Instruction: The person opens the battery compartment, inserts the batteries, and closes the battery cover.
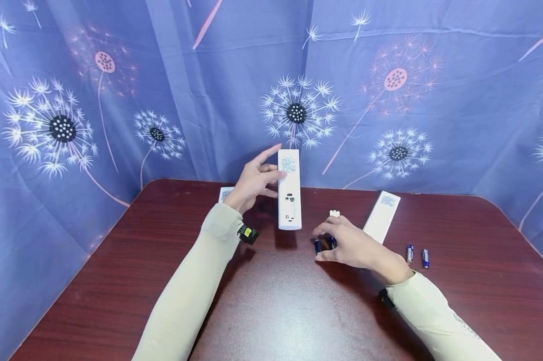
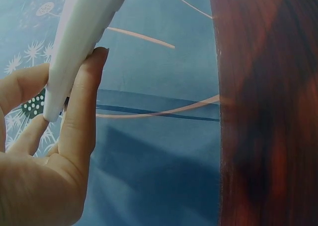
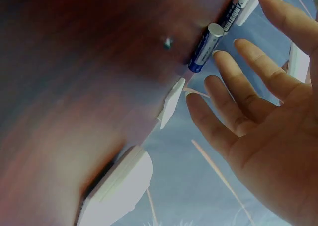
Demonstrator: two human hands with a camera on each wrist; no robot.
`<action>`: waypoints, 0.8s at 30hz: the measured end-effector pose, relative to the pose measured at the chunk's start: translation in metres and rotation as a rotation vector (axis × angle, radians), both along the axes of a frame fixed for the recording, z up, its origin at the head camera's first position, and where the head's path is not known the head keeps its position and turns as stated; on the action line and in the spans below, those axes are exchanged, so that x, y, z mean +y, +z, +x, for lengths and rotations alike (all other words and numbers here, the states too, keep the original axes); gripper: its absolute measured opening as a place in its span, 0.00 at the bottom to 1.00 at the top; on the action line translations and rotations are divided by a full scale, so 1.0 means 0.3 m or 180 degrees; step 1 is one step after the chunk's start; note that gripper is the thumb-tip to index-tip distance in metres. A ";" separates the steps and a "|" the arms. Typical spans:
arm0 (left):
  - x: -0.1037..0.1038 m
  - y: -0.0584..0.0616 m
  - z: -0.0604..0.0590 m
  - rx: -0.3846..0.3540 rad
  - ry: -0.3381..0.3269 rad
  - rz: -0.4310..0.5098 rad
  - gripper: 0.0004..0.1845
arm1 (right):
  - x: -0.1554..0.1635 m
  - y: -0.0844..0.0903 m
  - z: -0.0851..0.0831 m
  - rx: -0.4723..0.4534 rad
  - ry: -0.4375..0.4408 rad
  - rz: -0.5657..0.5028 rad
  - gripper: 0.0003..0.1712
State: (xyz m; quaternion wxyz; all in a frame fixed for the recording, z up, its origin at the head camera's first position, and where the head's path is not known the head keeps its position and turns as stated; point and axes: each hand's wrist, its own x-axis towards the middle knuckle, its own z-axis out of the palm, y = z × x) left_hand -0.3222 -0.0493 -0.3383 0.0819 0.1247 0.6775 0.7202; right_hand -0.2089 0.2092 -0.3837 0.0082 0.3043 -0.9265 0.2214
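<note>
My left hand (image 1: 254,181) holds a white remote control (image 1: 290,183) upright above the table, its back toward me. Its battery compartment is uncovered and looks empty. In the left wrist view the thumb (image 2: 83,102) lies along one face of the remote (image 2: 82,42), with fingers on the other. My right hand (image 1: 356,245) is low over the table, fingers spread around two blue AA batteries (image 1: 317,247). The right wrist view shows these batteries (image 3: 205,48) right at the fingertips, with nothing gripped. A small white battery cover (image 1: 334,213) lies just beyond that hand.
Another white remote (image 1: 382,214) lies face down behind my right hand, partly covered by it. Two more batteries (image 1: 409,253) lie at its right. Part of a third white remote (image 1: 226,192) shows behind my left wrist. A blue dandelion-print curtain (image 1: 235,90) hangs along the table's (image 1: 271,311) back edge.
</note>
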 end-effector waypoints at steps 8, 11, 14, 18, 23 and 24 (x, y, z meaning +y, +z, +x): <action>0.003 0.007 0.008 -0.0004 -0.0007 -0.0021 0.41 | -0.004 0.000 0.000 -0.0021 -0.0057 0.0130 0.25; 0.002 0.009 0.010 -0.0016 -0.0009 -0.0021 0.41 | -0.008 0.000 -0.002 -0.0034 -0.0030 0.0140 0.24; 0.001 0.009 0.009 -0.0029 -0.0010 -0.0018 0.41 | -0.012 -0.001 -0.003 -0.0015 -0.0004 0.0153 0.22; 0.003 0.010 0.009 -0.0020 -0.0007 -0.0022 0.41 | -0.015 0.000 -0.004 -0.0017 -0.0026 0.0187 0.21; 0.004 0.009 0.007 -0.0026 -0.0008 -0.0024 0.41 | -0.019 0.008 0.000 -0.0092 -0.0098 0.0228 0.22; 0.004 0.009 0.007 -0.0029 -0.0009 -0.0023 0.41 | -0.019 0.008 0.000 -0.0106 -0.0105 0.0232 0.22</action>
